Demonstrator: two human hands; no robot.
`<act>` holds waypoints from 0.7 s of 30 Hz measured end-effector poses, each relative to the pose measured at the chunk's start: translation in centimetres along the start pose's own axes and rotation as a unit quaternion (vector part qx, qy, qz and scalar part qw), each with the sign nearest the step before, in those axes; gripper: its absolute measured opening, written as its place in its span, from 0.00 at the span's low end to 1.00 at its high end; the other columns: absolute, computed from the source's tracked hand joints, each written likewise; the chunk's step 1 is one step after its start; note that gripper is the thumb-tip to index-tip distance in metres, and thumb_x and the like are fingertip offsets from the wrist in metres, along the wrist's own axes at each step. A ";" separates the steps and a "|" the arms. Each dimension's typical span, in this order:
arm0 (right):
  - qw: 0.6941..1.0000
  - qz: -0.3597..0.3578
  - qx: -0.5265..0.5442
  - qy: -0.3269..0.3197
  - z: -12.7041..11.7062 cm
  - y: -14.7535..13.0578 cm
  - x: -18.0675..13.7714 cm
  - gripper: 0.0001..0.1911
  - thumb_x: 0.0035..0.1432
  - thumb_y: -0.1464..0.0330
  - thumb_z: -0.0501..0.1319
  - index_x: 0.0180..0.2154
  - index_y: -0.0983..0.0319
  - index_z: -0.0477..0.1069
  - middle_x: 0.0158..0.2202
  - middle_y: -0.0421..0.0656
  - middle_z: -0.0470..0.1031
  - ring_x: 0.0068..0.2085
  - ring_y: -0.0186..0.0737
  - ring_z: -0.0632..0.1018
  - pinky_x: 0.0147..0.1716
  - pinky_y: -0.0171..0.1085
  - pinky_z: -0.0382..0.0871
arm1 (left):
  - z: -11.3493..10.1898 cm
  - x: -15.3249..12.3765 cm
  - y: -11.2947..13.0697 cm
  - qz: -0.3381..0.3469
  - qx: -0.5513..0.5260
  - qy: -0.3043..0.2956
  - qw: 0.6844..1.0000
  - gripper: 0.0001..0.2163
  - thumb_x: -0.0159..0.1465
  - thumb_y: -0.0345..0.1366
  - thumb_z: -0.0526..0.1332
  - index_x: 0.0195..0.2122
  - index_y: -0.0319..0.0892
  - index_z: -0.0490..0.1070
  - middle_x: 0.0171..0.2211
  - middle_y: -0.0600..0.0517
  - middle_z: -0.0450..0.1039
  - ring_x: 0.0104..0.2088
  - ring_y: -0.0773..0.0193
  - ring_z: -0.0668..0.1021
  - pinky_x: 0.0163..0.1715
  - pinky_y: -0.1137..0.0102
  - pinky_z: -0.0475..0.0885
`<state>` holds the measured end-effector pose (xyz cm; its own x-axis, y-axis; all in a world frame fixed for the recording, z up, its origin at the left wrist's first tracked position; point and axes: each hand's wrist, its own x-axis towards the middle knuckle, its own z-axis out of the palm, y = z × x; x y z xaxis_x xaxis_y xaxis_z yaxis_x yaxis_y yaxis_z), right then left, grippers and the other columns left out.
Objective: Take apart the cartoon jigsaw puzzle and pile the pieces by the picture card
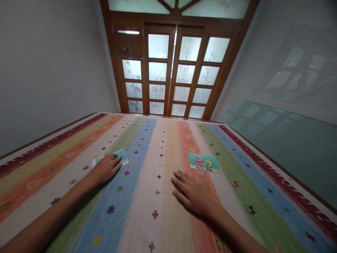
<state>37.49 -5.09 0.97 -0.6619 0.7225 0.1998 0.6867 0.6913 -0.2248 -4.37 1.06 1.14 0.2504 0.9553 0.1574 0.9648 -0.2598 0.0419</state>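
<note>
— Striped cloth (143,218) in bands of cream, blue, green, orange and dark red, dotted with small stars and crosses (155,214), spread wide. What nearest on it?

— Bare right hand (195,194), palm down over cream and orange bands, fingers relaxed and stretched forward, nothing gripped.

— Why so loose?

— Resting, by the look of it, just short of a rectangular teal picture card (205,162) with pink and yellow cartoon figures. No contact, so printed face fully in sight, lying flat.

— And on the other side?

— Bare left hand (106,168), likewise palm down, on a white-bordered blue picture card (123,154). Fingers spread over the middle, not curled round an edge. Perhaps pressing lightly against sliding.

— One card under there, or two?

— Impossible to tell; corners poking out on both sides, middle hidden.

— Farther off?

— Beyond the cloth's far edge, brown wooden doors (158,60) with pale, plant-patterned panes (158,72), bright from behind. Flanking them, a plain grey wall (52,63) on the left; on the right, a similar wall (279,21) with window-like reflections above a glossy greenish panel (284,137).
</note>
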 end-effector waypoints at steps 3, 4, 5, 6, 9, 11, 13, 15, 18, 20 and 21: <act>1.000 0.002 0.012 0.012 0.2 0.1 -0.1 0.22 0.71 0.63 0.56 0.61 0.63 0.71 0.66 0.54 0.67 0.68 0.53 0.66 0.68 0.54 0.59 | 0.3 0.5 -0.9 0.011 -0.006 -0.012 1.000 0.28 0.71 0.45 0.45 0.61 0.35 0.72 0.62 0.36 0.70 0.61 0.44 0.73 0.63 0.50 0.65; 1.000 0.002 0.015 0.013 0.3 0.2 -0.1 0.22 0.71 0.64 0.56 0.61 0.63 0.70 0.66 0.55 0.67 0.68 0.53 0.66 0.68 0.54 0.59 | 0.4 0.6 -1.3 0.015 -0.009 -0.016 1.000 0.28 0.71 0.44 0.44 0.62 0.35 0.72 0.63 0.37 0.69 0.62 0.46 0.73 0.64 0.51 0.65; 1.000 0.002 0.016 0.012 0.3 0.2 -0.1 0.22 0.71 0.64 0.56 0.61 0.63 0.70 0.66 0.55 0.67 0.68 0.53 0.66 0.68 0.55 0.59 | 0.4 0.7 -1.7 0.020 -0.012 -0.021 1.000 0.28 0.71 0.43 0.44 0.63 0.35 0.71 0.64 0.38 0.68 0.63 0.47 0.72 0.65 0.52 0.64; 1.000 0.002 0.016 0.010 0.3 0.2 0.0 0.22 0.71 0.64 0.56 0.61 0.63 0.70 0.66 0.55 0.67 0.68 0.53 0.66 0.68 0.55 0.58 | 0.5 0.8 -2.0 0.027 -0.017 -0.026 0.999 0.28 0.70 0.43 0.44 0.63 0.36 0.70 0.65 0.39 0.68 0.64 0.48 0.71 0.65 0.53 0.64; 1.000 0.002 0.008 -0.001 0.2 0.3 0.0 0.22 0.71 0.63 0.55 0.62 0.63 0.70 0.66 0.55 0.67 0.68 0.53 0.65 0.68 0.55 0.58 | 1.0 1.4 -3.3 0.050 -0.037 -0.038 0.997 0.29 0.70 0.45 0.44 0.65 0.37 0.68 0.67 0.40 0.66 0.66 0.48 0.69 0.66 0.51 0.63; 1.000 -0.003 0.006 -0.010 0.0 0.4 0.1 0.23 0.71 0.63 0.55 0.62 0.64 0.69 0.67 0.56 0.67 0.68 0.53 0.65 0.68 0.55 0.58 | 1.3 2.0 -4.1 0.048 -0.047 -0.041 0.997 0.31 0.70 0.46 0.43 0.65 0.35 0.67 0.67 0.39 0.64 0.66 0.47 0.68 0.66 0.50 0.62; 1.000 -0.009 0.007 -0.017 -0.2 0.5 0.0 0.23 0.71 0.62 0.55 0.62 0.65 0.70 0.67 0.56 0.66 0.68 0.52 0.65 0.68 0.54 0.57 | 1.7 2.6 -4.9 0.036 -0.051 -0.046 0.997 0.33 0.69 0.48 0.41 0.66 0.34 0.66 0.68 0.39 0.63 0.67 0.46 0.67 0.67 0.50 0.61; 1.000 -0.014 0.010 -0.017 -0.4 0.7 0.0 0.22 0.72 0.62 0.55 0.61 0.64 0.70 0.67 0.55 0.66 0.68 0.51 0.65 0.68 0.53 0.58 | 1.9 3.3 -5.6 0.022 -0.056 -0.048 0.997 0.35 0.68 0.50 0.40 0.66 0.33 0.66 0.68 0.38 0.63 0.68 0.46 0.66 0.68 0.50 0.59; 1.000 -0.023 0.010 -0.003 -0.7 1.4 0.0 0.21 0.71 0.62 0.55 0.60 0.63 0.71 0.65 0.54 0.68 0.67 0.49 0.67 0.67 0.51 0.60 | 1.7 4.1 -6.3 0.001 -0.075 -0.041 0.996 0.37 0.67 0.55 0.39 0.64 0.34 0.68 0.67 0.39 0.64 0.68 0.46 0.66 0.68 0.52 0.58; 1.000 -0.022 0.002 0.014 -1.1 2.7 -0.1 0.20 0.71 0.63 0.55 0.58 0.62 0.72 0.64 0.53 0.70 0.66 0.48 0.68 0.67 0.50 0.61 | 1.1 4.3 -6.5 -0.005 -0.086 -0.033 0.996 0.39 0.66 0.58 0.37 0.62 0.33 0.69 0.66 0.38 0.65 0.67 0.47 0.67 0.68 0.54 0.58; 1.000 -0.014 -0.006 0.024 -1.4 3.7 -0.2 0.19 0.70 0.63 0.56 0.57 0.62 0.73 0.63 0.53 0.71 0.66 0.48 0.68 0.66 0.50 0.61 | 0.8 4.2 -6.6 -0.006 -0.088 -0.029 0.996 0.40 0.66 0.58 0.37 0.61 0.33 0.70 0.66 0.38 0.67 0.66 0.47 0.68 0.67 0.54 0.59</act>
<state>40.58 -2.60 1.39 -0.6662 0.7019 0.2519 0.6713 0.7116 -0.2073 -9.60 6.95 0.75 0.2483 0.9636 0.0988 0.9396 -0.2644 0.2172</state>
